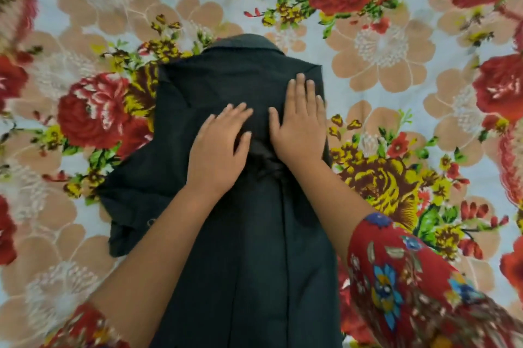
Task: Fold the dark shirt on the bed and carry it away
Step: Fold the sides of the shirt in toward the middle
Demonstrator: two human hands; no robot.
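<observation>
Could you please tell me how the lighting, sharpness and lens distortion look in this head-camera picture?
Head view: the light is soft and even, with only faint shadows beside the left hand and right hand; the dark shirt shows little fold detail; the floral bedsheet bows and smears toward the corners from the wide lens; no glare.

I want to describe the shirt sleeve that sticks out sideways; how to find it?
A flowered bedsheet fills the view, with a dark shirt lying along its middle. On the side of the left hand, one crumpled sleeve spills onto the flowers; the opposite side is a straight folded edge.
</observation>
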